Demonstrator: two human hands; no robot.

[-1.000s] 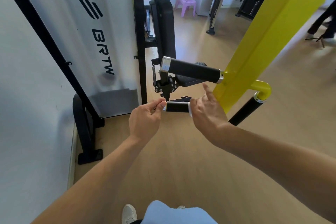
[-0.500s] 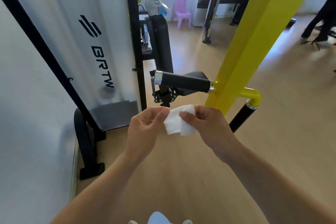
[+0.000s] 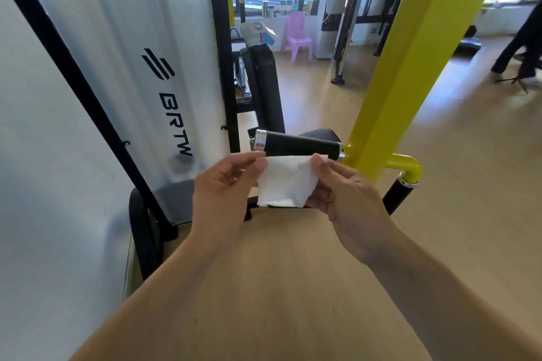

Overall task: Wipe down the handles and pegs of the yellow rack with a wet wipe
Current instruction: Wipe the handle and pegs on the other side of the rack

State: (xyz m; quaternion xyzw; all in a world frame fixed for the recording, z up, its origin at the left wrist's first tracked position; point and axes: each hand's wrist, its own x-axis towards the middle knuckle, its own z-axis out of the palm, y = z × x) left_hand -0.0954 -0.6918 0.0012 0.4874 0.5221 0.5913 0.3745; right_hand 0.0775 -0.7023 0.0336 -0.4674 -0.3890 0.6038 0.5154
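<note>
Both arms reaching forward, left hand point(image 3: 225, 193) and right hand point(image 3: 349, 199) pinching a crumpled white wet wipe point(image 3: 284, 182) between them, just below the black handle point(image 3: 302, 146)

A white panel point(image 3: 123, 47) printed "BRTW" leaned in a black frame point(image 3: 76, 91) at left. Behind it stood a black padded bench point(image 3: 265, 88). Farther back, a pink chair point(image 3: 296, 36) sat by a water dispenser point(image 3: 330, 26). Someone's dark-trousered legs point(image 3: 522, 38) crossed the wood floor point(image 3: 469, 155) at far right.
</note>
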